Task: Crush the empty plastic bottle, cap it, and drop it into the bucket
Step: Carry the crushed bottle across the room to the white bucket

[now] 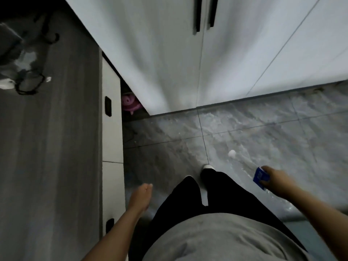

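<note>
my right hand (276, 180) grips bottle (260, 177) at label, near right | neck points far-left, white cap (232, 153) end away | left hand (141, 196) empty, loosely open, well apart | bucket unseen

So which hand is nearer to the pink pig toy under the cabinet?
Left. The left hand hangs open below and slightly right of the pink pig toy, beside the counter. The right hand is far off to the right, gripping the plastic bottle.

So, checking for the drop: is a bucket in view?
No: only grey tiled floor, white cabinets and the right hand gripping the blue-labelled clear plastic bottle show.
</note>
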### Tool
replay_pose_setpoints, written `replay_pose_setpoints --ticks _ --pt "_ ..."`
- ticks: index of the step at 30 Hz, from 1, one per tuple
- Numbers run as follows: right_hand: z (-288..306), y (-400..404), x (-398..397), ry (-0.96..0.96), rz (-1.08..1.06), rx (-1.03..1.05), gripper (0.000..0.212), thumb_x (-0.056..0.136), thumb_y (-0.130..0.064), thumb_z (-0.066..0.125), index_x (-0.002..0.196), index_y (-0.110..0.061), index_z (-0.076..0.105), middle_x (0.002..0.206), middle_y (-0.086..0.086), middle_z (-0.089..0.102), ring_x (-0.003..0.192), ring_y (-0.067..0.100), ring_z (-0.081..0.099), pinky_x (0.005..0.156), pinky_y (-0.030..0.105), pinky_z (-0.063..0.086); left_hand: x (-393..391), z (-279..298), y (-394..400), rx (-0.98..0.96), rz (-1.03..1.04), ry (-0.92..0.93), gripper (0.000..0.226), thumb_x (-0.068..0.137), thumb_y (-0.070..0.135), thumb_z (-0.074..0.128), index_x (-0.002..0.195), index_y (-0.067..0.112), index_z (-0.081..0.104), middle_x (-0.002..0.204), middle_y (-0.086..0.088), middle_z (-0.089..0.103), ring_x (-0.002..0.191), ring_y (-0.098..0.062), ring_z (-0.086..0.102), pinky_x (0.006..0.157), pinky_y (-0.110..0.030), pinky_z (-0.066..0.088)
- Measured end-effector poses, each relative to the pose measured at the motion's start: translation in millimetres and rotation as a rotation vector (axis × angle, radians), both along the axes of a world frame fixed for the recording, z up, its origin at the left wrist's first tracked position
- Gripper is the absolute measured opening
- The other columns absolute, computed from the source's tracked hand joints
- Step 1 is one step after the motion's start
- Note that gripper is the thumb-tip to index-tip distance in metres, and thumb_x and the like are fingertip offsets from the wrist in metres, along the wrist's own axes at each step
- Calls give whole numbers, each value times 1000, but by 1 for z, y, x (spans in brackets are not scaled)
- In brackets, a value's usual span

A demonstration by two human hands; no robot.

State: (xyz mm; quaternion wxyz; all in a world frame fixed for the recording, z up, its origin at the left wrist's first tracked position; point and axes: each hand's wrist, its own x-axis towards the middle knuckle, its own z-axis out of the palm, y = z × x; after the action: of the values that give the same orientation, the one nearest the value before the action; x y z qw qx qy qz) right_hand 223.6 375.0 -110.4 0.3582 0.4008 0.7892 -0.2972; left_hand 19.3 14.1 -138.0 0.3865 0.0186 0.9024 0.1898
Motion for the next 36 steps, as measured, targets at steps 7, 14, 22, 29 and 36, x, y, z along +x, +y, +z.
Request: replay_pose_setpoints --ticks 7,14,22,29,36 --pt "-11 -34 82 -152 -172 85 44 88 -26 58 128 -12 46 121 18 63 107 31 61 87 34 49 -24 3 38 50 -230 -35 31 94 18 44 65 11 56 77 -13 60 74 -22 53 68 -30 39" --pt "-19 -39 122 -130 -403 70 35 88 -22 59 117 -5 51 117 23 65 108 36 61 85 37 49 -27 2 106 16 -540 -16 45 94 18 45 50 23 38 58 1 45 61 -18 46 56 -32 32" --pt "-16 -15 139 -88 -569 122 37 86 -22 59 119 -6 51 118 22 64 109 36 60 86 36 48 -28 3 166 -30 -695 46 45 94 17 44 50 22 39 57 4 45 64 -20 48 56 -32 32" --pt "-14 -12 145 -103 -762 138 34 86 -18 57 118 -7 52 116 22 65 107 36 61 85 37 48 -58 5 220 -86 -843 47 37 95 16 43 61 6 54 86 -25 67 72 -24 53 66 -32 36" --pt "-17 -43 135 -113 -1022 139 13 83 -10 58 93 -17 53 107 23 68 99 38 63 78 37 47 -89 8 312 -43 -1131 50 43 96 19 41 53 19 43 63 -5 54 66 -19 50 63 -32 37"
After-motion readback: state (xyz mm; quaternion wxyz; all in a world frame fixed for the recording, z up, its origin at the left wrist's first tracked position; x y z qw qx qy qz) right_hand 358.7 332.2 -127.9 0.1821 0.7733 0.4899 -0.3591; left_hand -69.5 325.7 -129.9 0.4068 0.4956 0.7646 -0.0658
